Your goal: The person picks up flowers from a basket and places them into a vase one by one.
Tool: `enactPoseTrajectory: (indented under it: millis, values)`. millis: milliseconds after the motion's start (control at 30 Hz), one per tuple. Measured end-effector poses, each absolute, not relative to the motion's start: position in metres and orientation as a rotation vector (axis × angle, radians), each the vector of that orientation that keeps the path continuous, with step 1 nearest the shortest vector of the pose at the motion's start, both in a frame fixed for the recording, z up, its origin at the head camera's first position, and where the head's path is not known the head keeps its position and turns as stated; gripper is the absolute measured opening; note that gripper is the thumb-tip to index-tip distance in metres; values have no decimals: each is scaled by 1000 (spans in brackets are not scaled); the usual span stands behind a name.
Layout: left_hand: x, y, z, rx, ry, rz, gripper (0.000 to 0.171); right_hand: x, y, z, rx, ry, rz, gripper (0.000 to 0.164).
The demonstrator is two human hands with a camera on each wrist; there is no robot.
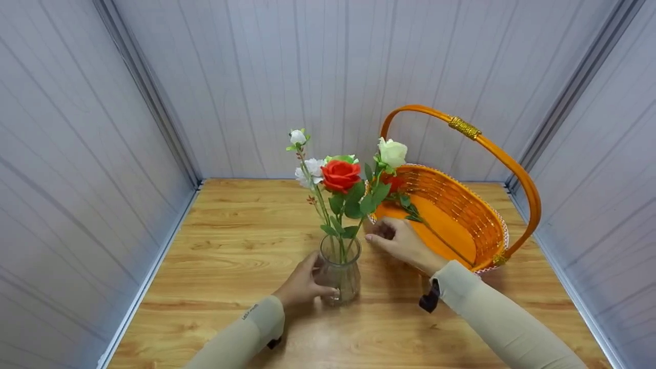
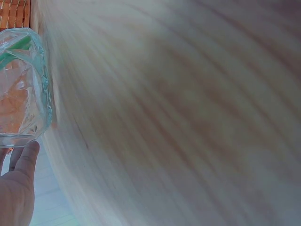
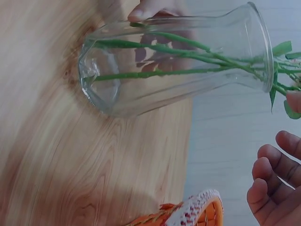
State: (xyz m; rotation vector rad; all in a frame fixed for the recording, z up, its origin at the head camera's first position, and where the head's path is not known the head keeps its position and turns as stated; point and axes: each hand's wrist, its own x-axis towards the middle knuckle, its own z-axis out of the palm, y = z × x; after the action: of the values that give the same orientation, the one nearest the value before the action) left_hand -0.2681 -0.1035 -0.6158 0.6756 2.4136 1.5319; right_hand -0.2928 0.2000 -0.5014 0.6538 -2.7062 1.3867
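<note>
A clear glass vase [image 1: 349,279] stands upright on the wooden table, holding several stemmed flowers. Among them are a red rose [image 1: 341,176], a cream-white rose [image 1: 392,152] leaning right, a ruffled white flower [image 1: 307,172] and a small white bud [image 1: 297,137]. My left hand [image 1: 303,283] grips the vase from its left side, thumb across the front. Green stems [image 3: 160,74] show through the glass in the right wrist view. To the right of the vase mouth, my right hand [image 1: 402,243] has loosely bent fingers with nothing held between them.
An orange woven basket [image 1: 456,205] with a tall arched handle [image 1: 512,164] sits on the right, behind the right hand. Inside lies a red flower [image 1: 393,183] with a long stem. Pale panel walls [image 1: 246,92] enclose the table [image 1: 220,246] at the back and sides.
</note>
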Motion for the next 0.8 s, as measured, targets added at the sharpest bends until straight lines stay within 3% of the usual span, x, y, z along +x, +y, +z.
enactPoseTrajectory:
  millis: [233, 467, 800]
  values:
    - [-268, -104, -615, 669, 2416, 1517, 67, -293, 214, -505, 617, -2713, 1384, 23]
    - [-268, -104, -615, 642, 2400, 1527, 78, -298, 232, -509, 586, -2710, 1329, 29]
    - [-268, -104, -614, 618, 2387, 1531, 79, -305, 258, -519, 529, -2700, 1301, 30]
